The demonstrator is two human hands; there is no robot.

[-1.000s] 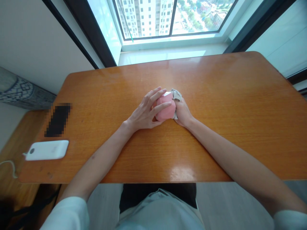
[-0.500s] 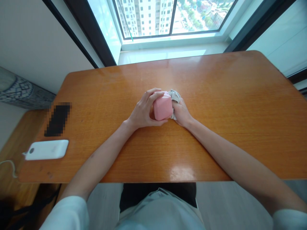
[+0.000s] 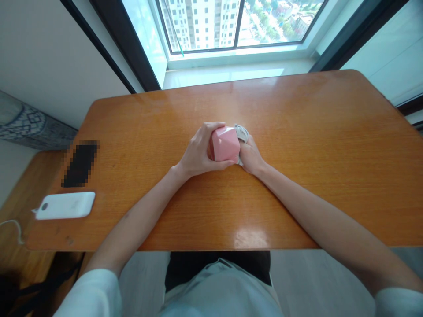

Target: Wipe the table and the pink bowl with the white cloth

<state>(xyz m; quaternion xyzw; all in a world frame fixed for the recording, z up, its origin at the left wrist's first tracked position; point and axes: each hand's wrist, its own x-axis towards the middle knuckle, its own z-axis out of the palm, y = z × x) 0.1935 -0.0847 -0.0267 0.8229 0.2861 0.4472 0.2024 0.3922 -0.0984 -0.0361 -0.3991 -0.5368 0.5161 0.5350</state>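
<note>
A small pink faceted box (image 3: 225, 144) is held just above the middle of the orange wooden table (image 3: 297, 132). My left hand (image 3: 196, 152) wraps round its left side, fingers over the top and thumb underneath. My right hand (image 3: 250, 155) is closed on a crumpled grey-white cloth (image 3: 242, 131) and presses it against the box's right side. Part of the cloth sticks out above the right hand; the rest is hidden in the fist.
A white power bank (image 3: 64, 205) with a cable lies near the table's front left corner. A blurred-out dark flat object (image 3: 79, 164) lies just behind it. A window sill (image 3: 224, 72) runs beyond the table's far edge. A patterned cushion (image 3: 29, 127) is at the left.
My left hand's fingers have curled from spread over the box into a tighter grip, and the pink box has turned in the hands. The right hand with the cloth stays against its side.
</note>
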